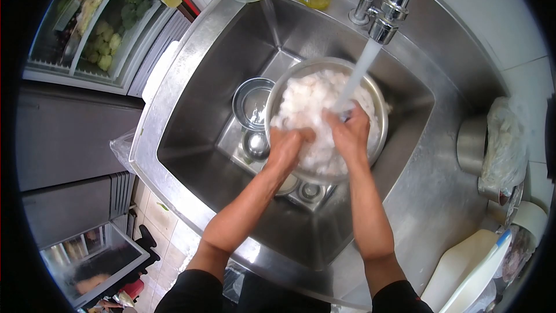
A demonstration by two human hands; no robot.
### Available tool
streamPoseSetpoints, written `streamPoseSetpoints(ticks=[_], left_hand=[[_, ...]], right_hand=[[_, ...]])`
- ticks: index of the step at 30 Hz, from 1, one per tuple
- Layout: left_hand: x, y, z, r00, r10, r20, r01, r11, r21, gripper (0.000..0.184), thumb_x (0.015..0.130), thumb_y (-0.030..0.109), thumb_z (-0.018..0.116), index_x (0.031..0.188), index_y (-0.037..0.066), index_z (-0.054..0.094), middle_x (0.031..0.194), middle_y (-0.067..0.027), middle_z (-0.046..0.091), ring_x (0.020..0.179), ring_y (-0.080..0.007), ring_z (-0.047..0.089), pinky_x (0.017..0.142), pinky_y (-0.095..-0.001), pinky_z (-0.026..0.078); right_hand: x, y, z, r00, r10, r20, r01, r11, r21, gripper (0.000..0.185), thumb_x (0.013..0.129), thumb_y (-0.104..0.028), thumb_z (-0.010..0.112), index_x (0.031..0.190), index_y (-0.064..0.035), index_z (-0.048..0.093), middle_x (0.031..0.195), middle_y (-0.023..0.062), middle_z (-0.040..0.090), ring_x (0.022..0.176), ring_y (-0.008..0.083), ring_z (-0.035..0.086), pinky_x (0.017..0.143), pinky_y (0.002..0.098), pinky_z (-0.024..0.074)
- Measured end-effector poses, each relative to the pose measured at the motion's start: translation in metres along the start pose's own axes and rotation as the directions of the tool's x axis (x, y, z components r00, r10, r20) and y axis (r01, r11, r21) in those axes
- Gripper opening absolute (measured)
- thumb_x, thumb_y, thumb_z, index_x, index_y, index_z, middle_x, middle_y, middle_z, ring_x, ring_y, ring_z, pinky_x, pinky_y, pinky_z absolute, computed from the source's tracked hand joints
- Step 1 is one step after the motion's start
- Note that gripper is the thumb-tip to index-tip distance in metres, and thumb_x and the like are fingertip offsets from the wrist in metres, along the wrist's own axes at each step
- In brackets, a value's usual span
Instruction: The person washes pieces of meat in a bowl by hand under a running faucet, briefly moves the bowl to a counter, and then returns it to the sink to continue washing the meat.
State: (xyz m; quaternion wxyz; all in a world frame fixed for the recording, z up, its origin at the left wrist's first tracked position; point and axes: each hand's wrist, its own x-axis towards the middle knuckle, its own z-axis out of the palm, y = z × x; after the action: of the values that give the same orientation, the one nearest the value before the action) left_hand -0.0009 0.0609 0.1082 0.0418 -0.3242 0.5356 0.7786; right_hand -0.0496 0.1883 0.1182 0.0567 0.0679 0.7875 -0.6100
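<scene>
both hands in a bowl of white pieces under running water.
the metal bowl (375, 86), filled with white pieces (315, 90), is inside the sink (200, 98), below the faucet (385, 26); the water stream (360, 68) enters the bowl beside the right hand (351, 131). the left hand (288, 146) contacts the pieces at the near left side of the bowl; its fingers are partly hidden, so whether they are clamped cannot be told. the right fingers are bent into the pieces, grip likewise unclear. a round container (250, 103) and a small bowl (255, 145) are located left of the metal bowl.
</scene>
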Motion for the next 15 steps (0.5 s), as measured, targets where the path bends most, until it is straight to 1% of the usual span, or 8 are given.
streamPoseSetpoints(ticks=[3, 6, 9, 12, 15], left_hand=[[0.006, -0.01, -0.001, 0.999, 0.044, -0.017, -0.045, 0.993, -0.105, 0.054, 0.056, -0.011, 0.059, 0.111, -0.008, 0.059, 0.096, -0.0148, 0.064, 0.082, -0.0282, 0.066, 0.071, -0.0372, 0.057], [0.006, -0.009, -0.006, 0.998, -0.062, 0.001, 0.062, 0.993, -0.097, 0.055, 0.056, -0.011, 0.059, 0.111, -0.01, 0.058, 0.098, -0.0153, 0.063, 0.081, -0.029, 0.066, 0.072, -0.0383, 0.057], [0.007, -0.01, -0.01, 0.99, -0.14, 0.003, 0.14, 0.987, -0.085, 0.056, 0.056, -0.01, 0.059, 0.112, -0.011, 0.055, 0.1, -0.0156, 0.062, 0.083, -0.0291, 0.066, 0.072, -0.0396, 0.058], [0.013, -0.013, -0.014, 0.985, -0.172, 0.024, 0.174, 0.976, -0.134, 0.055, 0.058, -0.009, 0.058, 0.112, -0.012, 0.054, 0.1, -0.0158, 0.062, 0.083, -0.0293, 0.066, 0.072, -0.0407, 0.058], [0.016, -0.016, -0.014, 0.97, -0.233, 0.066, 0.242, 0.951, -0.195, 0.055, 0.059, -0.008, 0.056, 0.114, -0.011, 0.054, 0.098, -0.0156, 0.061, 0.083, -0.0296, 0.066, 0.074, -0.0416, 0.059]], right_hand=[[-0.003, -0.005, 0.002, 0.999, 0.037, -0.013, -0.037, 0.999, 0.015, 0.032, 0.074, -0.013, 0.069, 0.099, 0.0048, 0.062, 0.081, 0.0167, 0.069, 0.075, 0.0265, 0.066, 0.074, 0.0375, 0.0502], [-0.007, -0.014, 0.003, 0.999, 0.021, -0.047, -0.025, 0.996, -0.089, 0.031, 0.071, -0.012, 0.067, 0.098, 0.0035, 0.063, 0.079, 0.017, 0.068, 0.074, 0.0277, 0.066, 0.072, 0.0379, 0.05], [-0.007, -0.004, 0.005, 0.998, -0.042, -0.053, 0.04, 0.998, -0.04, 0.032, 0.07, -0.011, 0.067, 0.098, 0.0029, 0.063, 0.078, 0.0176, 0.067, 0.072, 0.0285, 0.066, 0.072, 0.0381, 0.05], [-0.009, -0.007, 0.006, 0.989, -0.108, -0.104, 0.098, 0.99, -0.1, 0.031, 0.069, -0.011, 0.067, 0.096, 0.0032, 0.062, 0.076, 0.0176, 0.066, 0.071, 0.029, 0.065, 0.072, 0.0387, 0.0499], [-0.004, 0.002, 0.006, 0.994, -0.085, -0.071, 0.084, 0.996, -0.01, 0.032, 0.069, -0.01, 0.067, 0.097, 0.0031, 0.062, 0.08, 0.0186, 0.067, 0.074, 0.0289, 0.066, 0.073, 0.0386, 0.0498]])
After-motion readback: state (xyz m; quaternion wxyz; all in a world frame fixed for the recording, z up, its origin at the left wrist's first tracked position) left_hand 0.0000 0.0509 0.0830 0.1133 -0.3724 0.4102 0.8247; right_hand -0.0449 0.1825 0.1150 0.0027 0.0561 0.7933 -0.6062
